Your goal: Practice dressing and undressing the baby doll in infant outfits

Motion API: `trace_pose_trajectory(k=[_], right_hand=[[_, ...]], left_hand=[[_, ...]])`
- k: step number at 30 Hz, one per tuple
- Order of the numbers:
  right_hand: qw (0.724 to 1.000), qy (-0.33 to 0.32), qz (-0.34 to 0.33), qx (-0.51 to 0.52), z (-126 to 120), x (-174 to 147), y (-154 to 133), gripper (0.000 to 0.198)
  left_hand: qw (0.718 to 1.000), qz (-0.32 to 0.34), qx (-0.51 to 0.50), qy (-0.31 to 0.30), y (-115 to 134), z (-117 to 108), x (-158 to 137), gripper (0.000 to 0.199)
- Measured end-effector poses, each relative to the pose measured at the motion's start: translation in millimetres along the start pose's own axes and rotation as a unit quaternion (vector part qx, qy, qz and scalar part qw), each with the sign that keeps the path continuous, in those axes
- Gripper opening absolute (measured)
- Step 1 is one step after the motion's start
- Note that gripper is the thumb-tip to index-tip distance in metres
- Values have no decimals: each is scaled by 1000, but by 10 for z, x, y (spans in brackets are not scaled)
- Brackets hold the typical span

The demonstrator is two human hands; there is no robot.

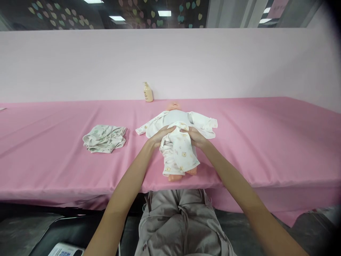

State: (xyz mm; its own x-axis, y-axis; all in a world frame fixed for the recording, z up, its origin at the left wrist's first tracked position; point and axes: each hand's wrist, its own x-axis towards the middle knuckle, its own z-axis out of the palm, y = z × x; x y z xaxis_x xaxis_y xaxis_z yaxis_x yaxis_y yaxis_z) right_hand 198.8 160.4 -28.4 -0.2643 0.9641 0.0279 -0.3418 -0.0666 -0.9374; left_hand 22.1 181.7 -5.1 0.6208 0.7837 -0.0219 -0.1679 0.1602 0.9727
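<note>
A baby doll point(174, 106) lies on its back on the pink-covered table, head away from me and feet towards me. It has on a white long-sleeved baby top point(204, 123) with the sleeves spread out sideways. Small printed baby pants point(183, 151) cover its legs, and the bare feet stick out at the cuffs. My left hand point(161, 135) is closed at the left side of the waist of the pants. Across from it, my right hand point(196, 137) grips the right side, thumb on top. Some fingers of both hands are hidden by the cloth.
To the left lies a folded, printed baby garment point(105, 138). A cream pump bottle point(148, 93) stands at the back against the white wall point(170, 64). The pink tablecloth point(266, 149) hangs over the front edge. A black chair point(66, 231) is at the lower left.
</note>
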Motion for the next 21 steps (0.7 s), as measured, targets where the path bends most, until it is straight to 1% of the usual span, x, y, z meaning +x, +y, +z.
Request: trace_pose_trajectory(k=[2, 4, 6, 7, 9, 11, 13, 14, 15, 17, 19, 21], right_hand=[[999, 26, -15, 13, 20, 23, 19, 25], [999, 40, -28, 14, 31, 28, 21, 25], [999, 35, -29, 6, 33, 10, 6, 27], [1000, 22, -22, -7, 34, -7, -7, 28], [998, -21, 0, -54, 39, -51, -34, 33], [992, -66, 19, -103, 47, -88, -49, 40], [991, -81, 23, -103, 48, -100, -40, 45], [993, -77, 21, -84, 42, -92, -25, 46], [996, -68, 18, -60, 33, -77, -4, 45], [999, -37, 5, -12, 8, -31, 46, 42], [999, -10, -14, 29, -15, 19, 91, 36], [997, -10, -34, 65, -23, 49, 111, 30]], left_hand=[[999, -22, 32, -25, 36, -23, -37, 36], [994, -48, 91, -46, 65, -49, -66, 36], [989, -47, 139, -37, 69, -68, -65, 35], [989, -23, 144, -16, 60, -75, -51, 34], [990, 55, 124, 48, 23, -83, 0, 29], [981, 124, 95, 112, -24, -87, 63, 27], [975, 153, 66, 144, -64, -89, 112, 28], [976, 157, 47, 146, -78, -88, 125, 28], [977, 158, 26, 139, -88, -87, 131, 29], [986, 136, -7, 101, -96, -81, 121, 30], [995, 80, -14, 50, -95, -72, 94, 31], [1000, 15, 1, 22, -91, -61, 65, 33]])
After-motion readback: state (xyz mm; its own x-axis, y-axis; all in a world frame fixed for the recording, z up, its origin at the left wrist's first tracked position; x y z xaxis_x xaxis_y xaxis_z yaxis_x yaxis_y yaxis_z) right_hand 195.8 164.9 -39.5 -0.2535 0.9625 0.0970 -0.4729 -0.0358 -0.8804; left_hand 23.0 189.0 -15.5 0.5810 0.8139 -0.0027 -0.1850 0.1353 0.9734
